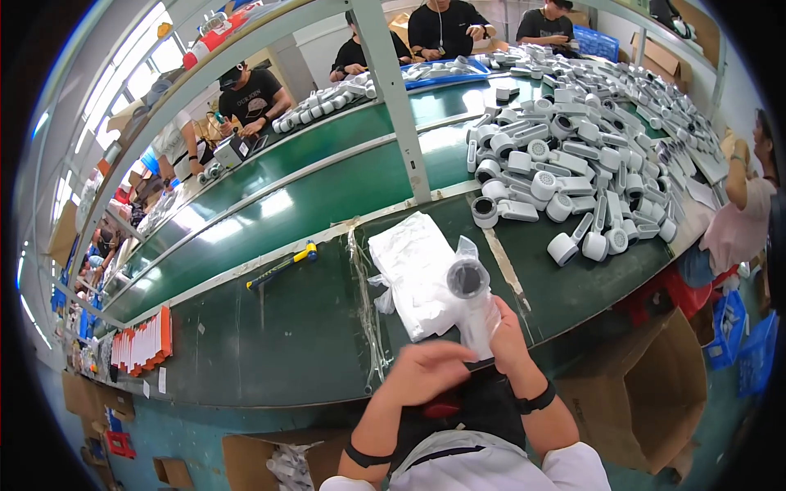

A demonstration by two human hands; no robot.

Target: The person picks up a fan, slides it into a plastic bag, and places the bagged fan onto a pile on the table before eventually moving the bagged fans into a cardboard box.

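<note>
In my right hand [509,340] is a bagged device [467,280], white and grey, with a round dark-centred head and a handle. Clear plastic wraps it, and my fingers close round its lower right side. Just left of the handle, my left hand [430,372] hovers with its fingers stretched out, a little blurred and holding nothing that shows. Beneath and behind the device lies a stack of white plastic bags [409,266] on the dark green table [286,344]. A large heap of similar unbagged devices [589,155] covers the table to the right.
A yellow-and-black hammer-like tool [282,264] lies left of the bags. Orange-edged cards [142,342] stand at the far left. A metal post [393,106] rises behind the bags. Open cardboard boxes [639,393] flank me below. Several people work across the green conveyor [278,204]; another sits right.
</note>
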